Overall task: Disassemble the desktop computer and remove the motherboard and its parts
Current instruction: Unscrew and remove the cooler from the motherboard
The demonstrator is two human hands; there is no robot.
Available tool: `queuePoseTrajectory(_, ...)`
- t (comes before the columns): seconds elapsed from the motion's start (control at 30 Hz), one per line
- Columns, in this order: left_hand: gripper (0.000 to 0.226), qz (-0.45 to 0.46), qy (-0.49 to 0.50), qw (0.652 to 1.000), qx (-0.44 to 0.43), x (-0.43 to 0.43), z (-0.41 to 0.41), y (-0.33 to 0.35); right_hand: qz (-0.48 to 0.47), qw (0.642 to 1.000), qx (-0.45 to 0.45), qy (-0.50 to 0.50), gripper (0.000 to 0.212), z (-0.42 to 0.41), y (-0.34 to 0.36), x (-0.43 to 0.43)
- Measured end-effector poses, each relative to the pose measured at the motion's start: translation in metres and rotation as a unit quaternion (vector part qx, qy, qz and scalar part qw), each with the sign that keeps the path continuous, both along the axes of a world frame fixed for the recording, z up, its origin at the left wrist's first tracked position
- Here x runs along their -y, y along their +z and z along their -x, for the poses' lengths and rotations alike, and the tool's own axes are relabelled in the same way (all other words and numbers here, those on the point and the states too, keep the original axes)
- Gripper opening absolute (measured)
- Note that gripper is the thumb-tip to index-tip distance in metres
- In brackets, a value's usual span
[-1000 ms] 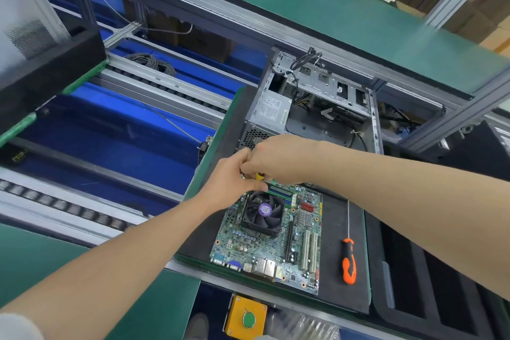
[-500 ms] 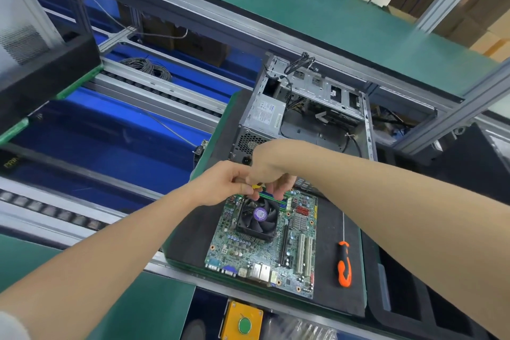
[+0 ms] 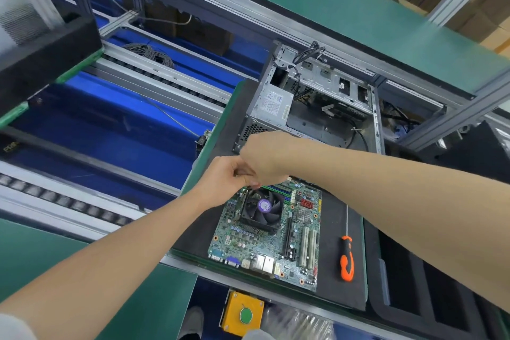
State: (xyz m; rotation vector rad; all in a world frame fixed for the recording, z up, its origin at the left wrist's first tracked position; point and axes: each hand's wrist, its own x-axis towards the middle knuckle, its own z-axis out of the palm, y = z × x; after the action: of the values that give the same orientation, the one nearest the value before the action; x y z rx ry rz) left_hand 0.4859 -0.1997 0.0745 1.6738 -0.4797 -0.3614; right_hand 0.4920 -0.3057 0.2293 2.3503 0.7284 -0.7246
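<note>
The green motherboard (image 3: 278, 240) lies flat on a black mat (image 3: 335, 232), with a black CPU fan (image 3: 262, 211) on its far left part. Behind it stands the open grey computer case (image 3: 317, 107) with loose cables inside. My left hand (image 3: 220, 183) and my right hand (image 3: 266, 159) meet just above the fan's far left corner. Both have curled fingers closed on a small tool whose thin shaft (image 3: 250, 188) points down at that corner. The hands hide the tool's handle.
An orange-handled screwdriver (image 3: 347, 259) lies on the mat right of the board. A blue conveyor channel with rollers (image 3: 110, 130) runs on the left. A yellow box with a green button (image 3: 244, 313) sits below the bench edge. A black foam tray (image 3: 430, 292) is at the right.
Both hands stay together over the fan's far corner, shifting only a little. The yellow bit of the tool seen between the fingers earlier is now covered.
</note>
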Motion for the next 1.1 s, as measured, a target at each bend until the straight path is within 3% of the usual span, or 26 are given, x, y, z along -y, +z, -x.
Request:
queuePoseTrajectory(0.1, 0.042, -0.006, 0.05, 0.998, 0.048, 0.003, 0.007, -0.002, 0.01, 0.991, 0.022, 0.128, 0.018, 0.01, 0.003, 0.008)
queuePoseTrajectory(0.2, 0.055, -0.005, 0.077, 0.994, 0.081, 0.003, 0.014, -0.001, 0.031, 0.964, 0.025, 0.262, 0.017, 0.015, 0.005, 0.013)
queuePoseTrajectory(0.27, 0.05, -0.015, 0.074, 0.993, 0.085, 0.003, 0.014, -0.001, 0.016, 0.964, 0.023, 0.263, 0.015, 0.015, 0.007, 0.014)
queuePoseTrajectory(0.33, 0.034, -0.031, 0.065, 0.995, 0.068, 0.003, 0.011, 0.0, -0.021, 0.988, 0.033, 0.148, 0.016, 0.012, 0.01, 0.01)
queuePoseTrajectory(0.4, 0.018, -0.038, 0.065, 0.996, 0.047, 0.004, 0.009, 0.0, -0.067, 0.994, 0.02, -0.081, 0.035, 0.003, 0.012, 0.007)
queuePoseTrajectory(0.43, 0.016, -0.039, 0.068, 0.996, 0.04, 0.004, 0.009, 0.0, -0.084, 0.972, -0.024, -0.218, 0.036, -0.003, 0.011, 0.006)
queuePoseTrajectory(0.5, 0.018, -0.041, 0.058, 0.997, 0.031, 0.004, 0.008, 0.001, -0.083, 0.89, -0.137, -0.427, 0.033, -0.013, 0.006, 0.005)
queuePoseTrajectory(0.57, 0.015, -0.037, 0.022, 0.999, 0.022, 0.001, 0.005, 0.002, -0.076, 0.842, -0.186, -0.5, 0.031, -0.019, 0.0, 0.005)
queuePoseTrajectory(0.67, 0.018, -0.034, -0.027, 0.999, 0.0, -0.008, -0.003, -0.001, -0.087, 0.834, -0.206, -0.504, 0.023, -0.024, -0.006, 0.007)
queuePoseTrajectory(0.77, 0.021, -0.044, -0.062, 0.997, -0.009, -0.01, -0.008, -0.005, -0.052, 0.882, -0.206, -0.422, 0.034, -0.022, -0.003, 0.006)
queuePoseTrajectory(0.83, 0.022, -0.046, -0.067, 0.997, -0.018, -0.009, -0.01, -0.006, -0.02, 0.952, -0.132, -0.275, 0.043, -0.016, 0.001, 0.004)
queuePoseTrajectory(0.9, 0.02, -0.053, -0.067, 0.996, -0.016, -0.01, -0.013, -0.007, -0.006, 0.994, -0.049, -0.095, 0.044, -0.007, 0.005, 0.001)
queuePoseTrajectory(0.97, 0.02, -0.073, -0.054, 0.996, 0.002, -0.011, -0.014, -0.008, 0.0, 0.999, -0.027, 0.033, 0.037, -0.001, 0.004, -0.003)
queuePoseTrajectory(1.1, 0.032, -0.106, -0.065, 0.991, 0.045, -0.011, -0.012, -0.013, 0.001, 0.983, -0.015, 0.182, 0.015, -0.002, 0.003, -0.005)
